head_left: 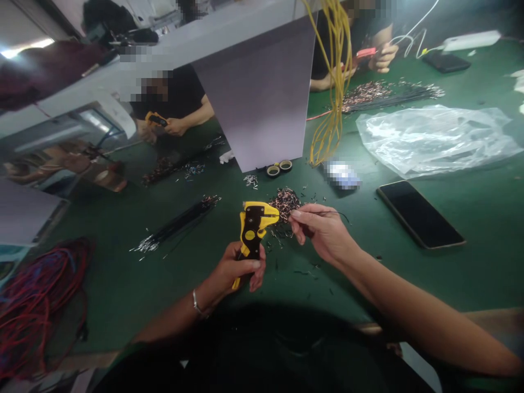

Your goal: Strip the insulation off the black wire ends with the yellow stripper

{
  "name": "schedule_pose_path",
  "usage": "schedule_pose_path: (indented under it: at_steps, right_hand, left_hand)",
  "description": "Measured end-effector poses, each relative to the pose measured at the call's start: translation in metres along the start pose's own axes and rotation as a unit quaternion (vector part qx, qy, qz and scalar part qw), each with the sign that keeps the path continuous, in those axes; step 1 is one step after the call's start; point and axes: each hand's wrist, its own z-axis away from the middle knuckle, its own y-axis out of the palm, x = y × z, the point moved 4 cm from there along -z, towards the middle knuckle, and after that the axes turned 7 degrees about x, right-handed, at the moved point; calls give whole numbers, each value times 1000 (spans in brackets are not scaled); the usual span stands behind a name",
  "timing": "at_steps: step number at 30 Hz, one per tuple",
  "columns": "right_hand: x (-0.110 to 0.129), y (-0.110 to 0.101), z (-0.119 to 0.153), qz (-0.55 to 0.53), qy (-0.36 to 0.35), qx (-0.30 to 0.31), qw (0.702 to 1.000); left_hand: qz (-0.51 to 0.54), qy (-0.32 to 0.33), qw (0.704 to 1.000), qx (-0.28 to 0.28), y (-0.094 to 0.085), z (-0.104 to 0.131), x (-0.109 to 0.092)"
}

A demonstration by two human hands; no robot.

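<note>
My left hand [241, 267] is wrapped round the grip of a yellow and black wire stripper [252, 226], its jaws pointing right. Close to those jaws, my right hand [321, 226] pinches a thin black wire [341, 214] between thumb and fingers; the wire's tail sticks out to the right. Whether its near end touches the jaws I cannot tell. Behind the tool and fingers lies a pile of short cut wire pieces [286, 201], black with coppery ends. A bundle of black wires with bared ends [178, 226] rests to the left.
A phone [421, 214] and a clear plastic bag [438, 139] lie to the right. Yellow cables [333, 82] hang before a grey panel [262, 93], with tape rolls [279, 168] below. Red and blue wires [41, 300] heap at left. Co-workers' hands [176, 125] work across the table.
</note>
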Motion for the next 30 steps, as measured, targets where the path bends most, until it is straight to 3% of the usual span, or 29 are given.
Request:
schedule_pose_path:
  at_steps: [22, 30]
  right_hand:
    - [-7, -1, -4, -22, 35, 7, 999]
    - [-5, -4, -5, -30, 32, -14, 999]
  left_hand:
    - [-1, 5, 1000, -21, 2, 1, 3]
    - [-4, -3, 1000, 29, 6, -7, 3]
